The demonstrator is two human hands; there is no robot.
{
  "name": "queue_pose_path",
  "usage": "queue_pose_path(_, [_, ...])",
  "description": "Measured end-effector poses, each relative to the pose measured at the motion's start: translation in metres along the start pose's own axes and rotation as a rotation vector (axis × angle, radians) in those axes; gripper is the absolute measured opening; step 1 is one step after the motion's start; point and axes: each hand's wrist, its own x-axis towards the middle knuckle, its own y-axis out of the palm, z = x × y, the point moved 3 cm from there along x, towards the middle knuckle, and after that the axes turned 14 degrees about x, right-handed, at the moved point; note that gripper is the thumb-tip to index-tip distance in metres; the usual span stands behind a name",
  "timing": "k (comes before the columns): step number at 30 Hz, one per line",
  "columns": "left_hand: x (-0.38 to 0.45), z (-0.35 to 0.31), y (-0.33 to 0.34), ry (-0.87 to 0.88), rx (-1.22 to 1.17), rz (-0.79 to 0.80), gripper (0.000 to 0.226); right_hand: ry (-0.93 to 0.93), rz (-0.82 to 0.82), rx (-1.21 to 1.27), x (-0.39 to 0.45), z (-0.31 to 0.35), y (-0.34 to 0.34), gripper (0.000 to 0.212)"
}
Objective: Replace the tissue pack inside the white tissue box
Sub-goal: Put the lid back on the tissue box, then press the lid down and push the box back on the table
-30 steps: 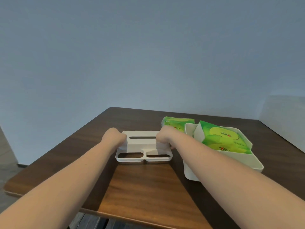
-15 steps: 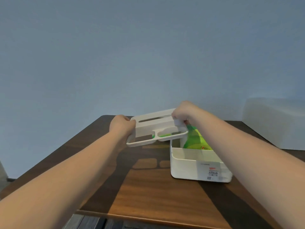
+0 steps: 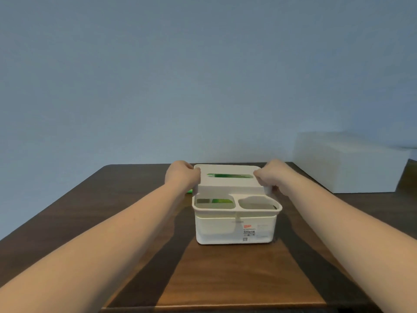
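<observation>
The white tissue box [image 3: 225, 231] stands on the dark wooden table [image 3: 225, 279], a label on its front wall. Its white lid [image 3: 230, 184], with a slot and two front compartments, sits on top of the box. My left hand [image 3: 180, 177] grips the lid's left end and my right hand [image 3: 273, 177] grips its right end. A green tissue pack [image 3: 228, 176] shows through the slot and through the left compartment's opening. A sliver of another green pack [image 3: 189, 191] peeks out behind my left wrist.
A large white block [image 3: 347, 163] sits at the table's back right against the blue-grey wall. The table's near edge runs just below the box, between my forearms.
Both hands lifted the lid off the table at the left, carried it right and set it down on the box. The green pack now lies under the lid.
</observation>
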Motion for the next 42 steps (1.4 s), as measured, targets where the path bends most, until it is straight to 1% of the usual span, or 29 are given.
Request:
queue_pose_path(3, [-0.001, -0.005, 0.013, -0.001, 0.053, 0.04, 0.022, 0.013, -0.003, 0.004, 0.008, -0.013, -0.002, 0.01])
queue_pose_path(5, [-0.001, -0.002, 0.018, -0.013, 0.093, 0.043, 0.022, 0.023, -0.002, 0.012, 0.013, -0.017, 0.0, 0.014])
queue_pose_path(8, [0.001, 0.003, 0.023, -0.025, 0.119, 0.039, 0.017, 0.03, 0.008, 0.015, 0.017, -0.021, 0.004, 0.01])
queue_pose_path(13, [0.008, 0.006, 0.028, -0.069, 0.064, 0.025, 0.021, 0.018, -0.005, 0.009, 0.024, -0.024, 0.01, 0.008])
queue_pose_path(16, [0.009, 0.01, 0.033, -0.085, 0.019, 0.017, 0.028, -0.012, -0.035, -0.005, 0.025, -0.023, 0.012, 0.003])
queue_pose_path(20, [0.012, 0.015, 0.038, -0.097, -0.036, 0.017, 0.033, -0.014, -0.042, -0.029, 0.029, -0.024, 0.014, 0.014])
queue_pose_path(24, [0.015, 0.015, 0.041, -0.096, -0.046, 0.066, 0.029, -0.004, -0.027, -0.02, 0.033, -0.025, 0.017, 0.011])
queue_pose_path(26, [0.016, 0.015, 0.043, -0.105, -0.058, 0.089, 0.021, 0.005, 0.006, -0.004, 0.037, -0.027, 0.02, 0.012])
queue_pose_path(27, [0.018, 0.016, 0.045, -0.118, -0.083, 0.082, 0.023, 0.005, 0.018, -0.006, 0.039, -0.027, 0.021, 0.015])
queue_pose_path(29, [0.024, 0.019, 0.048, -0.118, -0.133, 0.08, 0.037, -0.002, 0.034, -0.03, 0.044, -0.027, 0.024, 0.026])
queue_pose_path(33, [0.032, 0.019, 0.051, -0.109, -0.148, 0.088, 0.04, -0.017, 0.04, -0.066, 0.05, -0.025, 0.028, 0.042])
queue_pose_path(35, [0.032, 0.018, 0.05, -0.117, -0.152, 0.089, 0.036, -0.02, 0.025, -0.067, 0.052, -0.025, 0.03, 0.045])
queue_pose_path(36, [0.03, 0.017, 0.05, -0.114, -0.135, 0.092, 0.032, -0.031, 0.015, -0.081, 0.052, -0.025, 0.03, 0.045])
queue_pose_path(39, [0.028, 0.019, 0.05, -0.126, -0.114, 0.094, 0.045, -0.037, 0.008, -0.116, 0.05, -0.027, 0.031, 0.044])
queue_pose_path(40, [0.026, 0.019, 0.049, -0.134, -0.13, 0.096, 0.045, -0.032, 0.02, -0.122, 0.048, -0.028, 0.031, 0.041])
queue_pose_path(42, [0.021, 0.02, 0.049, -0.155, -0.155, 0.117, 0.04, -0.025, 0.025, -0.114, 0.043, -0.031, 0.029, 0.027])
